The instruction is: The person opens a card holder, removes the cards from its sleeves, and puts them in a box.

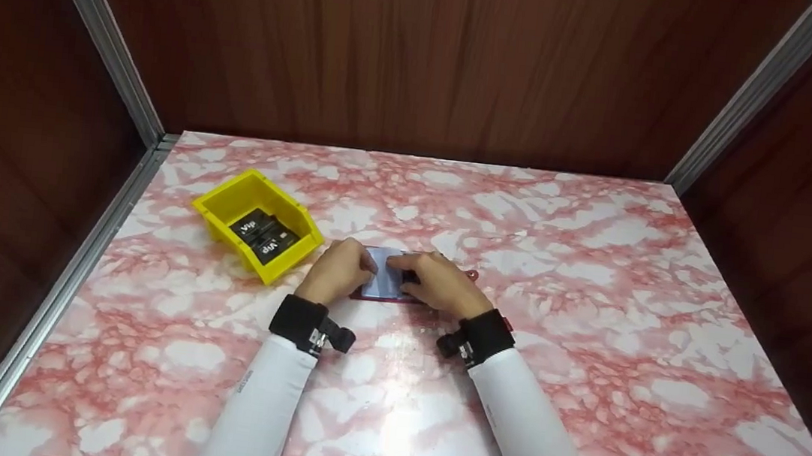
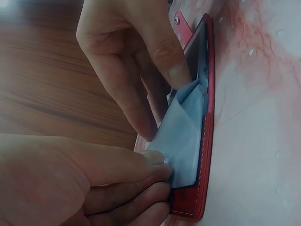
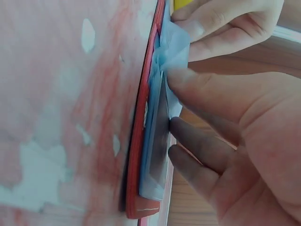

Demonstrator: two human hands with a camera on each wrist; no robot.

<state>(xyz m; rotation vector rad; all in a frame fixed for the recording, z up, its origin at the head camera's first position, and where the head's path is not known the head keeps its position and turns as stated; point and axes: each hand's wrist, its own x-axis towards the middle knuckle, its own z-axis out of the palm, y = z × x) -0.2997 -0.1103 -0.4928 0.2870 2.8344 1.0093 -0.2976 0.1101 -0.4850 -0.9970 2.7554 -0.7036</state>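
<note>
A red card holder [image 2: 187,202] with stitched edges lies opened on the table, between both hands. Its bluish clear plastic sleeve [image 2: 174,141] is lifted and creased in the left wrist view. My left hand [image 1: 340,269] pinches the sleeve's outer part between thumb and curled fingers. From the other side, my right hand [image 1: 440,281] has its thumb on the sleeve's fold, with the forefinger bent around the far side. A dark card [image 3: 160,136] shows inside a sleeve beneath the right fingers. The holder's snap strap [image 2: 183,29] sticks out past the right hand.
Left of the hands stands a yellow bin [image 1: 227,202] with several black cards [image 1: 268,235] marked "Vip" inside. The table [image 1: 595,293] has a red and white marbled top. Dark wood-grain panels [image 1: 424,56] enclose its back and sides.
</note>
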